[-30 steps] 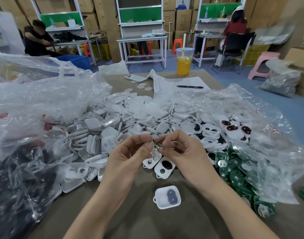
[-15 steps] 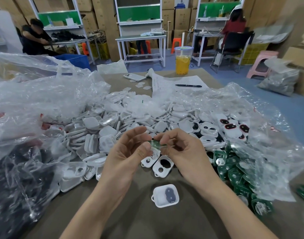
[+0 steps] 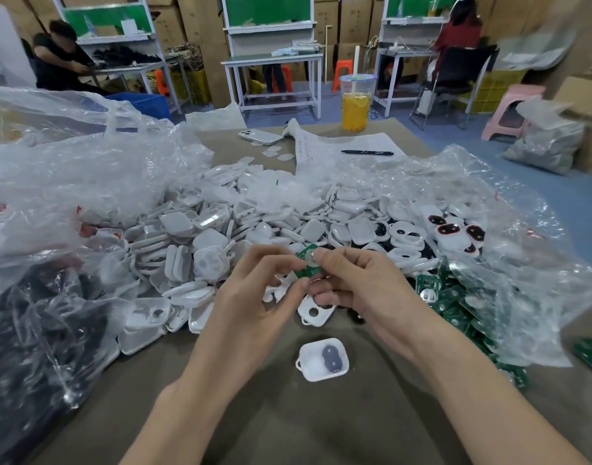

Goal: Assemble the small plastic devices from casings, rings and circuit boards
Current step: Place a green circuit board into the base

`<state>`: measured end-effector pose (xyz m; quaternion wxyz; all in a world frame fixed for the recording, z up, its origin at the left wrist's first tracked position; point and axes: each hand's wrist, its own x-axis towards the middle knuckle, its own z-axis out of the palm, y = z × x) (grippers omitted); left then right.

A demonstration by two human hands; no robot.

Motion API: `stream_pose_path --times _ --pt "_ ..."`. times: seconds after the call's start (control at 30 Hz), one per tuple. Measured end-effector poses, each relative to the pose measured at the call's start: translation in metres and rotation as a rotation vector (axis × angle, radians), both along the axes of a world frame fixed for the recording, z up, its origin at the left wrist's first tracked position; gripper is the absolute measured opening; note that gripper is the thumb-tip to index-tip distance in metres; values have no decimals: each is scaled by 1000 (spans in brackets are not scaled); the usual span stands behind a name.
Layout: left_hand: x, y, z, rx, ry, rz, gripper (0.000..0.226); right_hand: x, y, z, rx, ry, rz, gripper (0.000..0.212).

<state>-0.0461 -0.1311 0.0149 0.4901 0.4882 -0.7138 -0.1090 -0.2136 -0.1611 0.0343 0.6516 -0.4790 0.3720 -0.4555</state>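
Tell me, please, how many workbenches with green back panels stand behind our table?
3. The left bench is where a person in black sits; the middle bench is straight ahead; the right bench is where a person in red sits. More may be hidden out of view.

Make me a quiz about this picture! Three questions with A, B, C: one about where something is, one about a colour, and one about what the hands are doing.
1. Where does the black pen lie?
A. on the paper
B. in a pocket
C. behind an ear

2. What colour is the circuit board?
A. red
B. green
C. yellow

3. How is the circuit board held?
A. by one hand alone
B. the left hand and the right hand pinch it together
C. it lies loose

Answers:
1 A, the pen rests across the written sheet.
2 B, green shows between the fingers.
3 B, fingertips of both hands meet on it.
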Motion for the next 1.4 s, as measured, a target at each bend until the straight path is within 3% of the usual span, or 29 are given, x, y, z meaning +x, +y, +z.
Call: stream_pose_path --times 0.27,0.37,0.43,0.57,0.63,0.73,0.8,0.97,1.13,1.3,1.4 --pt "9 11 3 -124 -258 13 20 -1 10 -1 40 -15 31 19" --pt "7 17 1 -67 -190 34 12 -3 15 1 31 -33 12 22" --pt "7 22 0 128 109 40 6 -9 17 1 12 -35 -61 30" --pt "22 20 5 678 1187 -192 11 -27 24 -3 -104 39 -169 22" --pt "31 17 6 863 1428 -273 16 -32 29 -7 -158 81 -150 21" --pt "34 16 5 970 1571 -386 44 -35 32 -12 -181 150 -111 19" --pt "33 16 6 997 1553 -423 58 -34 31 -13 -185 176 -113 16" --pt "32 15 1 1015 1456 -440 57 -31 29 -16 -209 185 -94 13" --pt "20 21 -2 943 1059 -479 48 -22 32 -18 -241 161 14 20" --pt "6 31 0 692 945 -466 48 -17 33 -20 -203 97 70 17" --pt "4 35 2 438 671 -346 48 -20 29 -19 -26 -107 119 33"
